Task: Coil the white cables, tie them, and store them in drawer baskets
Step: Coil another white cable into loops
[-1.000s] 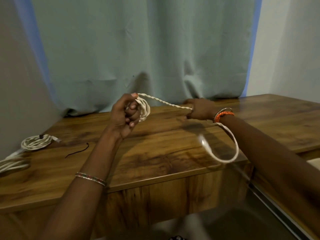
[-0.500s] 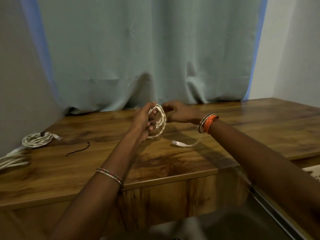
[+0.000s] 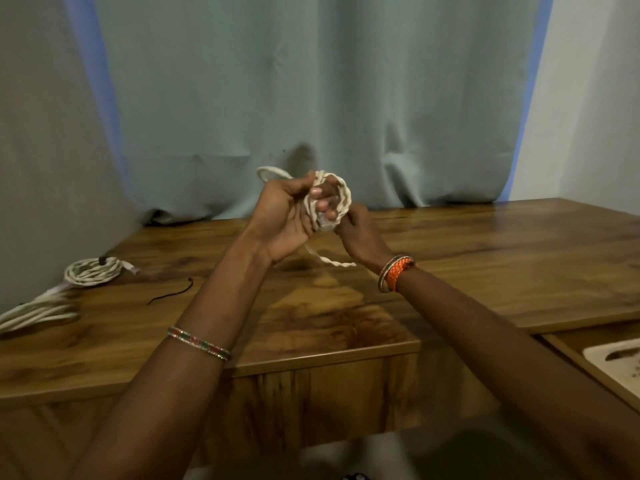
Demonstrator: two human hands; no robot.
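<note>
I hold a small coil of twisted white cable (image 3: 341, 195) above the wooden table (image 3: 485, 258). My left hand (image 3: 287, 216) grips the coil, its fingers curled through the loops. My right hand (image 3: 360, 233) pinches the coil's lower edge from the right. A loose end of the same cable hangs below the hands and trails toward my right wrist. A short loop sticks out behind my left hand.
A tied white cable coil (image 3: 93, 271) lies at the table's far left, with another white cable bundle (image 3: 38, 311) beside it at the edge. A thin black tie (image 3: 169, 294) lies near them. A white basket (image 3: 616, 362) shows at lower right.
The hands have come together and risen. The long stretched length of cable has been wound into the coil, and only a short tail hangs now.
</note>
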